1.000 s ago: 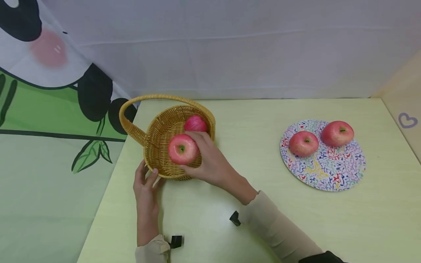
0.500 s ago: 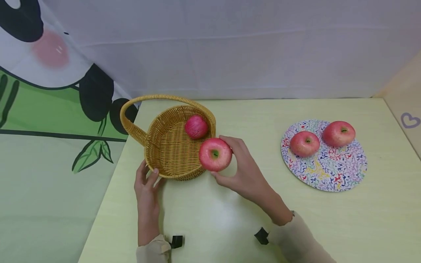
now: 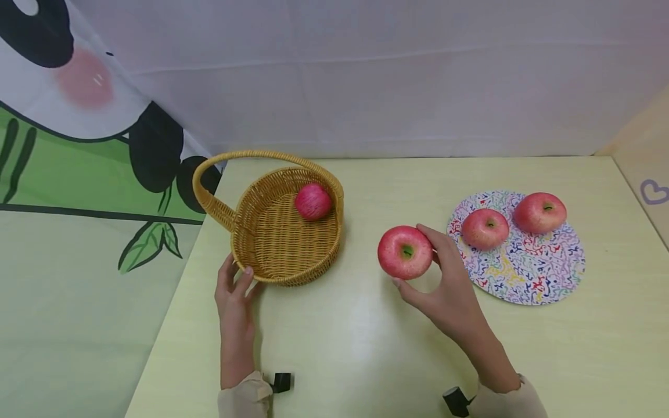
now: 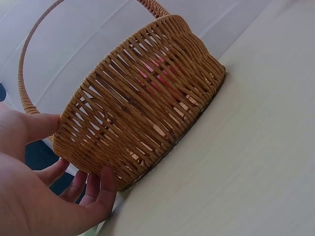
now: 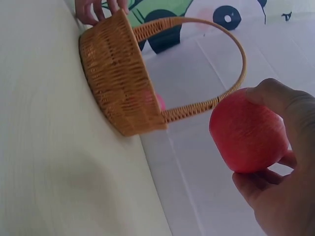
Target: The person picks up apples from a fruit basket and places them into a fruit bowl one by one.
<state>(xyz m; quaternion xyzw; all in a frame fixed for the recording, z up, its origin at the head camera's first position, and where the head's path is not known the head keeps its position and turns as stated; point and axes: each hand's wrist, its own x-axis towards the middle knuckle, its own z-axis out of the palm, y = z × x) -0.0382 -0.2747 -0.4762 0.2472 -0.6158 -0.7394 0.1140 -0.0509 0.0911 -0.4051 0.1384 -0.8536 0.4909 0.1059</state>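
A red apple (image 3: 403, 253) is held between the thumb and fingers of my right hand (image 3: 453, 297), raised over the table between basket and plate. In the right wrist view this apple (image 5: 248, 130) is gripped at its sides. My left hand (image 3: 236, 302) holds the near left side of a wicker basket (image 3: 284, 252) with a tall handle. The left wrist view has the thumb on the basket's (image 4: 133, 103) rim and the fingers curled against its outer wall. A dark pink round fruit (image 3: 313, 201) lies inside at the back right.
To the right, a round plate (image 3: 533, 278) with a colourful pattern bears two more red apples, a smaller (image 3: 485, 229) and a larger one (image 3: 540, 213). A pale cloth (image 3: 397, 104) hangs behind the table (image 3: 360, 337); a printed cartoon cloth (image 3: 68, 186) is at the left.
My right hand has carried the apple out from over the basket to the right, toward the plate. The left hand has stayed on the basket.
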